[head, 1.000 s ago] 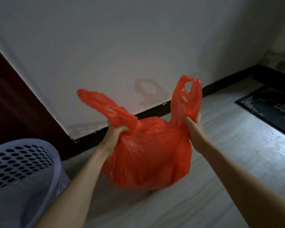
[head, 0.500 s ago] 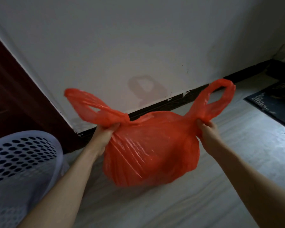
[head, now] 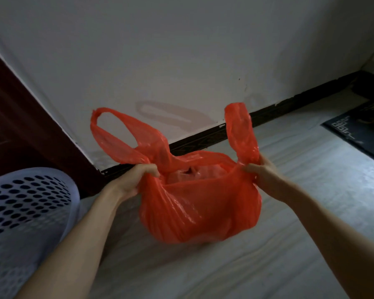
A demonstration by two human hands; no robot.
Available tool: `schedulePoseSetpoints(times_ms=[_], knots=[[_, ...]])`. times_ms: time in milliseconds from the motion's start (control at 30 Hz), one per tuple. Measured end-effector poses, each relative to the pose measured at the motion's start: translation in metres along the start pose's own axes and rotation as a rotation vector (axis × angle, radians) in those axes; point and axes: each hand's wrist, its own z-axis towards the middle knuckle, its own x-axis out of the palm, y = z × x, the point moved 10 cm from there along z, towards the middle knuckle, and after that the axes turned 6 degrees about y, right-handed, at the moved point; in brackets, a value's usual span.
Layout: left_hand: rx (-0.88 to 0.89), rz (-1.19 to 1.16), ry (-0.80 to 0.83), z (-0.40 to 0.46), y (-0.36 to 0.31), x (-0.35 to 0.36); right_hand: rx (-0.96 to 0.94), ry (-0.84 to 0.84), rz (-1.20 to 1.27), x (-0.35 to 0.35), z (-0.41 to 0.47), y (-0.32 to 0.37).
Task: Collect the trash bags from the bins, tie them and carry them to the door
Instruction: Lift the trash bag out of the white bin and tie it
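Note:
A full red plastic trash bag [head: 200,212] rests on the pale floor in front of me. My left hand [head: 136,180] grips the base of its left handle loop, which stands up and leans left. My right hand [head: 261,171] pinches the base of the right handle loop, which stands upright. The bag's mouth gapes between my hands and shows crumpled contents inside. A white perforated bin [head: 24,214] stands at the lower left, beside my left arm.
A white wall with a dark skirting board [head: 268,114] runs behind the bag. A dark brown door or frame [head: 20,130] rises at the left. A dark patterned mat [head: 363,130] lies on the floor at the right.
The bag's mouth has opened wider between my hands. The right handle loop now stands upright instead of leaning right, and both hands sit a little lower on the bag.

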Motion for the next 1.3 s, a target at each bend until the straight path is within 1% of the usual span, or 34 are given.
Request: schedulePoseSetpoints(times_ms=[67, 100, 133, 167, 200, 233, 300, 367, 433, 500, 533, 633, 733, 800, 833, 900, 967, 1067, 1133, 1200, 1267, 1300], knots=[[-0.079, 0.330, 0.024, -0.001, 0.006, -0.004, 0.027, 0.070, -0.138, 0.005, -0.002, -0.002], [-0.101, 0.501, 0.036, 0.002, 0.008, -0.007, 0.038, 0.058, -0.242, 0.003, -0.001, -0.005], [-0.105, 0.666, 0.043, 0.000, 0.005, -0.006, 0.044, 0.010, -0.356, -0.003, 0.001, -0.006], [-0.079, 0.772, 0.030, 0.001, 0.003, -0.007, 0.044, -0.069, -0.451, -0.011, 0.002, -0.006], [-0.037, 0.797, -0.012, 0.001, -0.001, -0.008, 0.040, -0.156, -0.501, -0.019, 0.002, -0.006], [0.024, 0.748, -0.068, 0.000, -0.007, -0.011, 0.025, -0.244, -0.495, -0.027, 0.001, -0.005], [0.127, 0.613, -0.170, -0.004, -0.016, -0.015, -0.020, -0.370, -0.352, -0.038, -0.004, -0.003], [0.183, 0.538, -0.258, -0.009, -0.021, -0.019, -0.047, -0.414, -0.207, -0.040, -0.007, -0.002], [0.234, 0.444, -0.308, -0.012, -0.023, -0.021, -0.046, -0.458, -0.102, -0.044, -0.007, -0.005], [0.253, 0.196, -0.325, -0.013, -0.021, -0.023, -0.007, -0.490, -0.024, -0.045, -0.008, -0.009], [0.268, 0.058, -0.317, -0.013, -0.021, -0.022, 0.015, -0.488, -0.001, -0.043, -0.007, -0.010], [0.274, -0.152, -0.283, -0.005, -0.019, -0.010, 0.072, -0.471, 0.041, -0.035, -0.004, -0.014], [0.249, -0.439, -0.225, 0.009, -0.018, 0.011, 0.124, -0.436, 0.009, -0.028, 0.002, -0.021], [0.235, -0.570, -0.265, 0.018, -0.017, 0.017, 0.175, -0.401, -0.041, -0.020, 0.005, -0.029], [0.230, -0.621, -0.313, 0.022, -0.016, 0.017, 0.202, -0.386, -0.045, -0.016, 0.007, -0.034], [0.222, -0.706, -0.367, 0.027, -0.012, 0.021, 0.251, -0.391, -0.007, -0.012, 0.007, -0.045], [0.201, -0.709, -0.364, 0.027, -0.005, 0.023, 0.291, -0.429, 0.102, -0.013, 0.005, -0.056], [0.167, -0.638, -0.264, 0.025, 0.002, 0.024, 0.363, -0.478, 0.218, -0.013, 0.001, -0.065], [0.131, -0.557, -0.181, 0.023, 0.004, 0.029, 0.400, -0.464, 0.285, -0.005, 0.000, -0.066], [0.095, -0.399, -0.114, 0.028, 0.010, 0.038, 0.403, -0.409, 0.376, 0.004, 0.005, -0.068], [0.119, -0.242, -0.168, 0.032, 0.011, 0.035, 0.358, -0.339, 0.477, 0.016, 0.007, -0.059], [0.138, -0.202, -0.197, 0.033, 0.010, 0.034, 0.333, -0.301, 0.516, 0.022, 0.008, -0.054]])
